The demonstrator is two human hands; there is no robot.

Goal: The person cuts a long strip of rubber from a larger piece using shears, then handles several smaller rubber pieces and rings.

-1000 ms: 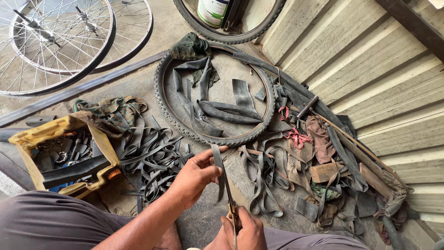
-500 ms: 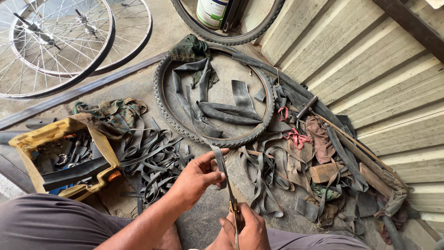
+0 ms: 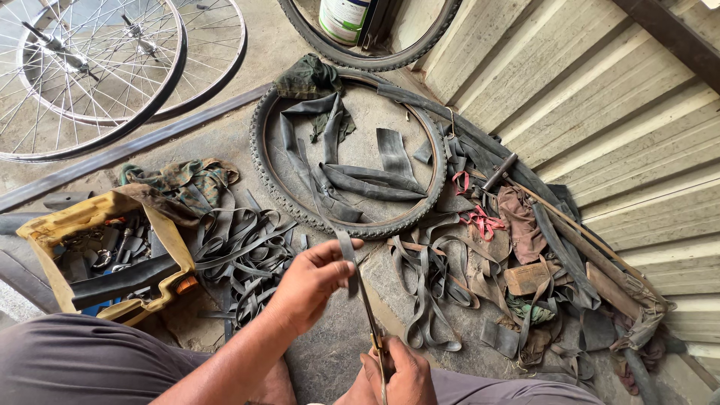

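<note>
My left hand (image 3: 309, 283) pinches a strip of black rubber inner tube (image 3: 346, 255) between thumb and fingers, holding it upright above the ground. My right hand (image 3: 399, 376) grips a pair of scissors (image 3: 369, 313) at the bottom edge of the view. The long blades point up along the strip and touch it just below my left thumb. Part of my right hand is cut off by the frame edge.
A black bicycle tyre (image 3: 264, 163) lies flat ahead with tube pieces inside. A yellow box (image 3: 52, 225) of tools sits at left beside a heap of rubber strips (image 3: 244, 251). Spoked wheels (image 3: 105, 67) lie at top left. A corrugated metal wall (image 3: 600, 112) runs along the right, with rags and scraps below it.
The scissors have moved up along the strip toward my left hand. My left hand has kept its pinch on the strip in nearly the same place.
</note>
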